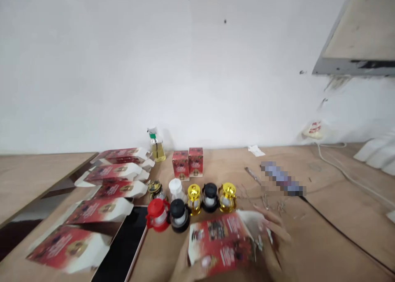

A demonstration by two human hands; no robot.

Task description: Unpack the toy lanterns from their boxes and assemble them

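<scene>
A red printed cardboard box (222,245) with an open white flap is tilted near the bottom middle. My left hand (188,267) grips its lower left side, thumb on the front. At the box's open right end is my right hand (274,232), smeared by motion; whether its fingers hold anything is unclear. Small silvery bits (257,244) show between this hand and the box. Just behind the box stand several miniature lanterns, among them a red lantern (157,215), a black lantern (179,216), a white lantern (176,190) and a gold lantern (227,197).
Unfolded red boxes (101,210) lie in a row at left, beside a dark flat panel (126,241). Two closed red boxes (180,165) and a bottle of yellow liquid (158,150) stand near the wall. Thin metal pieces (280,206) and a black cable (342,231) lie at right.
</scene>
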